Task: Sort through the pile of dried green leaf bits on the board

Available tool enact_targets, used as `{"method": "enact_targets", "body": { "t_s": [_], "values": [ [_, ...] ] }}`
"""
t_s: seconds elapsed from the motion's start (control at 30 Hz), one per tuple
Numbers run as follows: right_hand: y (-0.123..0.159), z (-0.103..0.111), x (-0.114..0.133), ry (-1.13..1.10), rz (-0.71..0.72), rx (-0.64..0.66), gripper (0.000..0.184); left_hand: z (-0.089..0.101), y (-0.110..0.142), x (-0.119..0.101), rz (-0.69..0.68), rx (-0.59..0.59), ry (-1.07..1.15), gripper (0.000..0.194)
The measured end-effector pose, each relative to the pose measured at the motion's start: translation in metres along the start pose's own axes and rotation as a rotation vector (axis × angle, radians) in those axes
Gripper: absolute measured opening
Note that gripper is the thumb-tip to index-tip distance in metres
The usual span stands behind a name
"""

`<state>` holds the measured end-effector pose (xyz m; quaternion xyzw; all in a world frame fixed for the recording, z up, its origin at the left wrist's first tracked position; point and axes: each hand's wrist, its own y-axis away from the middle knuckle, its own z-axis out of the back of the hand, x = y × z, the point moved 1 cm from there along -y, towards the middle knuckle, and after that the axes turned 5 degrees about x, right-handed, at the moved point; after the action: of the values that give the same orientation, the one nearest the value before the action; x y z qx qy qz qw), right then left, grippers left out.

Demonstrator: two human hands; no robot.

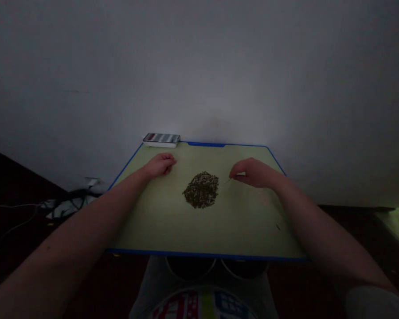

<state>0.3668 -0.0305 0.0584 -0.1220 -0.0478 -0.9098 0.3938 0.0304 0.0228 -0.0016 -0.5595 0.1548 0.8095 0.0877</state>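
A loose pile of small dark green and whitish grains (202, 190) lies near the middle of a pale yellow-green tabletop (173, 230) with a blue edge. To the right of the pile, my right hand (251, 172) pinches a thin pale stick (226, 181) between thumb and fingers. The stick's tip points down toward the pile and seems just apart from it. My left hand (161, 165) rests on the tabletop up and left of the pile, its fingers curled closed. Nothing shows in that hand, though the inside of its fingers is hidden.
A white box with a dark striped top (161, 140) stands at the back left corner, against the pale wall (213, 71). One small dark sliver (278, 227) lies at the front right of the tabletop. Cables (76, 195) and a plug are on the left below table height.
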Motion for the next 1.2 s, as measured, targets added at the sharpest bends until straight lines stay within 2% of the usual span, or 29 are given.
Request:
{"method": "enact_targets", "body": {
  "t_s": [0.13, 0.3, 0.43, 0.53, 1.03, 1.13, 1.2],
  "values": [
    [0.004, -0.012, 0.017, -0.029, 0.062, 0.026, 0.021, 0.002, -0.004, 0.003, -0.161, -0.208, 0.103, 0.019],
    [0.002, -0.021, 0.024, -0.006, 0.084, 0.07, 0.022, 0.003, 0.003, 0.009, -0.185, -0.192, 0.098, 0.021],
    [0.001, -0.026, 0.024, -0.009, 0.071, 0.059, 0.024, -0.001, 0.005, 0.007, -0.168, -0.173, 0.006, 0.02],
    [0.001, -0.028, 0.025, -0.02, 0.084, 0.068, 0.024, -0.003, 0.004, 0.006, -0.166, -0.179, 0.018, 0.019],
    [0.006, -0.024, 0.033, -0.092, 0.084, 0.135, 0.022, -0.003, 0.006, 0.002, -0.132, -0.212, -0.042, 0.018],
    [0.007, -0.023, 0.032, -0.13, 0.074, 0.108, 0.023, -0.002, 0.005, 0.004, -0.142, -0.211, -0.041, 0.018],
    [0.006, -0.023, 0.027, -0.142, 0.008, 0.035, 0.022, -0.002, 0.005, 0.005, -0.147, -0.208, -0.035, 0.018]
  ]
}}
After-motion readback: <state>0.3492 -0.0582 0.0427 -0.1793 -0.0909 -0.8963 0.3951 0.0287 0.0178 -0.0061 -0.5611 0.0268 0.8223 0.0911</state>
